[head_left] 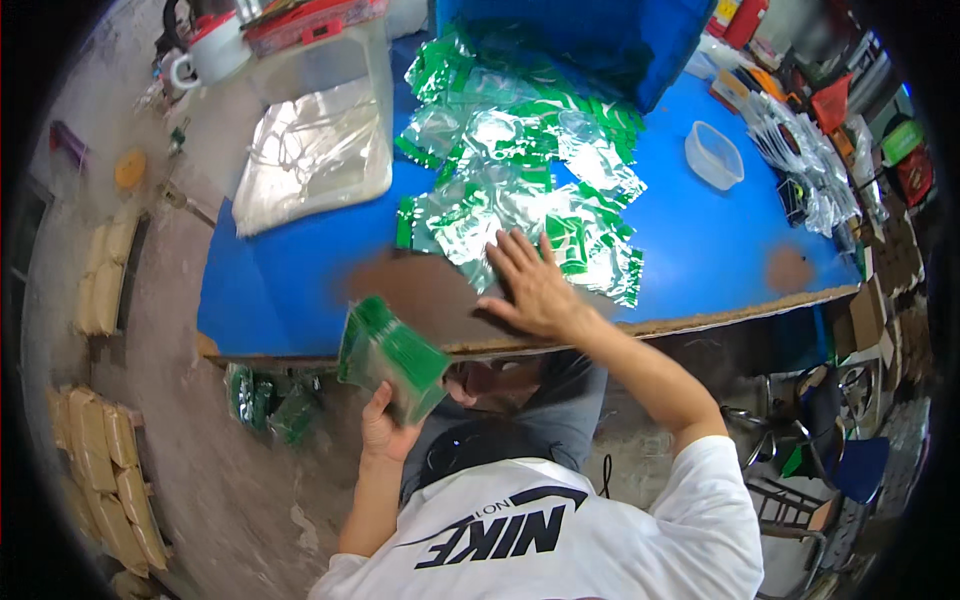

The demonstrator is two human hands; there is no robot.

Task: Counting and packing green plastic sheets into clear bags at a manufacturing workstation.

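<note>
Green-edged, flat packets of shiny clear plastic, gathered into a tight stack (391, 357), sit in the left hand (388, 425) at the lower middle of the frame, just below the near edge of the blue table (270, 285). The fingers of that hand are curled and clamped round the stack's lower end, and the stack tilts up to the left, its green edges fanned slightly. The right hand (530, 288) lies palm down at the centre of the frame, fingers spread apart and flat, resting on the table at the near rim of a loose heap of silvery, green-printed plastic packets (520, 165). Its fingertips touch the nearest packets of that heap, which glints with reflections and spreads up toward the top middle, where it reaches a dark blue plastic crate (600, 40).

At the upper left of the table stands a clear, boxy plastic tub (325, 150) with crumpled clear film inside, and beyond it a white mug (212, 52). A small, empty, translucent plastic container (713, 155) sits at the upper right of the table, well apart from the heap. On the grey floor at the lower left, under the table edge, lie a few more green packets (270, 400), and tan sacks (105, 470) line the far left.
</note>
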